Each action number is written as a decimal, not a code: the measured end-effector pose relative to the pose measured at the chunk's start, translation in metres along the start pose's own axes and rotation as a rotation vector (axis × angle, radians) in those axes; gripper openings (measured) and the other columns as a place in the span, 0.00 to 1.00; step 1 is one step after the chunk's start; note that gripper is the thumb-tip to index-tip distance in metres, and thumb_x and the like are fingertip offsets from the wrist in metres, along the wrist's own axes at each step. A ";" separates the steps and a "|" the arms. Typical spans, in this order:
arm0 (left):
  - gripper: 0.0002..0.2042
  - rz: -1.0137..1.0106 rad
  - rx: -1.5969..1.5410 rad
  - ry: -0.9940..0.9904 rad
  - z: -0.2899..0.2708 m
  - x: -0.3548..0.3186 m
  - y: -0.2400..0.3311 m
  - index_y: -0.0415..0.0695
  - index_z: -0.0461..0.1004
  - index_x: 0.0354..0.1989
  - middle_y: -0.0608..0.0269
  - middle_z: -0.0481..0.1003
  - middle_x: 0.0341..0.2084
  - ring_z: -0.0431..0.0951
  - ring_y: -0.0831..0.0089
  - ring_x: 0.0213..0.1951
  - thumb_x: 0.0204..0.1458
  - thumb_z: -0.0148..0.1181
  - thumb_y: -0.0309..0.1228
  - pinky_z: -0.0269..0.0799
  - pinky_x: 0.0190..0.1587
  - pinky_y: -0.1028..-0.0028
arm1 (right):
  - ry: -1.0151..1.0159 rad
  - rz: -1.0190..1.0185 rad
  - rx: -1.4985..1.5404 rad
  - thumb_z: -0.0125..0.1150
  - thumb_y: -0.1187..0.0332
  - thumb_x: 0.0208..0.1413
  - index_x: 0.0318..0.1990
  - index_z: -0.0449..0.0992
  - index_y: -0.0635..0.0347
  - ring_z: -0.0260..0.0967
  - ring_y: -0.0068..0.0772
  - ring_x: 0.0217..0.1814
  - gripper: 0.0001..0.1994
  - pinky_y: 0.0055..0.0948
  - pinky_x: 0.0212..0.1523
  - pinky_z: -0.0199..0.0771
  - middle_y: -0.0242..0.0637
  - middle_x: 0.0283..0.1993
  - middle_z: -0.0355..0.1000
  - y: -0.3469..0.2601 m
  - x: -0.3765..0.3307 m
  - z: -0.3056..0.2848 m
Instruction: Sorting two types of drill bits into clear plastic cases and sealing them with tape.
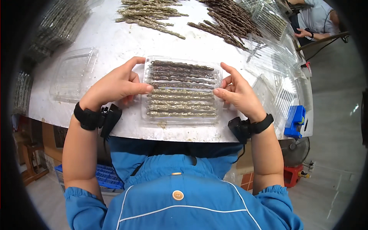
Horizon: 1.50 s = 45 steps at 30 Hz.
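Observation:
A see-through plastic tray [180, 121] lies on the white table in front of me, filled with knobbly sticks in parallel rows. Dark brown sticks [183, 71] take up its far half, and gold-green sticks [182, 102] the near half. My left hand [115, 85] grips the left edge, thumb on the rim and index finger reaching to the far corner. On the opposite edge, my right hand [240, 92] has its thumb on the side and its index finger raised near the far right corner. Some fingers of both hands are partly hidden.
Loose gold sticks [149, 13] and dark sticks [230, 21] lie at the far side. Stacked trays [57, 28] rise at far left, near a see-through tray [71, 76]. More trays [278, 57] and a blue tape dispenser [295, 122] are right. Another person [316, 19] sits far right.

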<state>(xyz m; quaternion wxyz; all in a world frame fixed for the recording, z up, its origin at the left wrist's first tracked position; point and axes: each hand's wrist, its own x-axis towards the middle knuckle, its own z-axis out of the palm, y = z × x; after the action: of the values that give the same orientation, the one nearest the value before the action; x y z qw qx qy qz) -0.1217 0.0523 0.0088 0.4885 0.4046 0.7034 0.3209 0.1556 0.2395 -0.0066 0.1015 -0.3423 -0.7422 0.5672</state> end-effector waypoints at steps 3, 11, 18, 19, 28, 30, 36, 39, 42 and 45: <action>0.36 -0.003 0.038 0.008 -0.007 0.003 0.001 0.38 0.54 0.66 0.69 0.68 0.19 0.66 0.82 0.15 0.52 0.67 0.36 0.60 0.16 0.79 | -0.071 0.053 -0.005 0.70 0.69 0.52 0.69 0.56 0.61 0.67 0.17 0.27 0.38 0.18 0.22 0.68 0.31 0.35 0.66 -0.009 0.005 -0.002; 0.27 0.033 0.039 0.029 -0.006 0.015 -0.003 0.40 0.62 0.58 0.70 0.68 0.19 0.66 0.83 0.15 0.56 0.62 0.43 0.58 0.16 0.80 | -0.018 0.100 -0.045 0.67 0.67 0.54 0.66 0.58 0.58 0.67 0.17 0.25 0.33 0.19 0.22 0.66 0.29 0.35 0.66 -0.010 0.009 -0.001; 0.15 0.179 0.192 0.235 0.001 0.030 -0.006 0.39 0.72 0.42 0.68 0.71 0.23 0.69 0.79 0.26 0.62 0.53 0.40 0.66 0.31 0.76 | 0.006 0.130 -0.069 0.65 0.66 0.56 0.64 0.61 0.57 0.66 0.17 0.25 0.29 0.18 0.23 0.66 0.28 0.34 0.66 -0.013 0.013 -0.002; 0.14 0.206 0.271 0.277 0.001 0.032 -0.005 0.38 0.73 0.39 0.67 0.72 0.24 0.69 0.78 0.29 0.63 0.52 0.39 0.67 0.34 0.75 | 0.014 0.128 -0.064 0.64 0.66 0.57 0.64 0.61 0.57 0.66 0.17 0.25 0.28 0.18 0.23 0.66 0.28 0.34 0.66 -0.013 0.013 -0.002; 0.10 0.250 0.162 0.246 -0.002 0.042 -0.017 0.38 0.74 0.42 0.69 0.71 0.29 0.67 0.80 0.32 0.61 0.53 0.32 0.66 0.39 0.77 | 0.059 0.169 -0.068 0.59 0.63 0.60 0.63 0.63 0.56 0.65 0.17 0.22 0.24 0.19 0.20 0.66 0.29 0.33 0.68 -0.019 0.017 0.006; 0.09 0.223 0.075 0.270 0.004 0.040 -0.016 0.40 0.74 0.45 0.72 0.69 0.28 0.65 0.82 0.32 0.61 0.54 0.32 0.65 0.38 0.79 | 0.048 0.186 -0.057 0.57 0.64 0.62 0.63 0.63 0.54 0.65 0.16 0.22 0.23 0.19 0.19 0.66 0.29 0.33 0.68 -0.020 0.017 0.006; 0.10 0.182 0.161 0.206 0.004 0.040 -0.007 0.46 0.75 0.49 0.71 0.65 0.27 0.64 0.79 0.31 0.62 0.54 0.31 0.64 0.39 0.77 | 0.046 0.190 -0.432 0.57 0.62 0.63 0.66 0.62 0.53 0.69 0.32 0.23 0.25 0.32 0.30 0.74 0.41 0.38 0.73 -0.020 0.019 0.004; 0.13 0.334 0.324 0.275 0.007 0.040 -0.012 0.48 0.75 0.53 0.68 0.62 0.29 0.64 0.76 0.33 0.62 0.52 0.29 0.64 0.41 0.77 | 0.156 -0.025 -0.889 0.55 0.61 0.63 0.66 0.63 0.48 0.73 0.45 0.38 0.24 0.40 0.44 0.74 0.49 0.50 0.72 -0.007 0.014 0.012; 0.16 0.487 0.460 0.312 0.007 0.043 -0.020 0.53 0.76 0.56 0.65 0.61 0.31 0.64 0.71 0.37 0.61 0.52 0.27 0.63 0.45 0.75 | 0.238 -0.469 -0.945 0.52 0.61 0.63 0.67 0.64 0.44 0.66 0.48 0.57 0.23 0.43 0.54 0.68 0.45 0.60 0.68 -0.005 0.017 0.016; 0.17 0.576 0.605 0.398 0.008 0.044 -0.023 0.56 0.77 0.56 0.64 0.62 0.30 0.63 0.67 0.39 0.60 0.53 0.27 0.63 0.47 0.72 | 0.123 -0.528 -1.119 0.52 0.63 0.62 0.67 0.64 0.43 0.59 0.46 0.65 0.24 0.43 0.60 0.62 0.38 0.64 0.65 -0.004 0.020 0.006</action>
<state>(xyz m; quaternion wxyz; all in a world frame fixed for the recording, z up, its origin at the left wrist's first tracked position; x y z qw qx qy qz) -0.1283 0.0809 -0.0323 0.0949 0.6386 0.7043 0.2952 0.1356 0.2472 -0.0096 0.0861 -0.1805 -0.9794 0.0270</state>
